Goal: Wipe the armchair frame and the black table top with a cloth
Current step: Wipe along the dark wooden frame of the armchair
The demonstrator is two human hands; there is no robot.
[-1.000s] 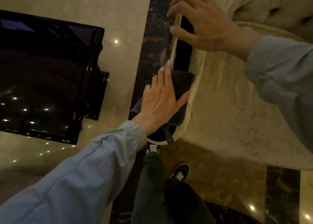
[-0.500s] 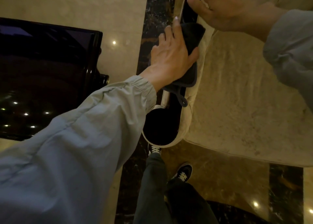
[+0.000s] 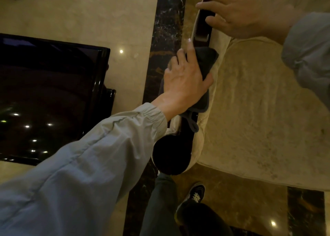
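Observation:
A dark grey cloth [image 3: 207, 60] lies over the glossy dark armrest [image 3: 171, 155] of the armchair frame. My left hand [image 3: 185, 80] presses flat on the cloth, fingers spread, thumb on the cushion side. Farther up the same armrest, my right hand [image 3: 235, 16] rests on the dark wood with fingers curled over its edge. The cream seat cushion [image 3: 259, 110] fills the right side. A black table top [image 3: 44, 96] stands at the left, shiny with light reflections.
The floor is pale marble [image 3: 89, 12] with a dark veined strip [image 3: 166, 21] running beside the armchair. My legs and a black sneaker [image 3: 192, 198] stand at the bottom, just in front of the armrest's rounded end.
My left hand slid the cloth up the armrest, then back down a little. The rounded front end of the armrest came into view. My right hand stays on the upper armrest.

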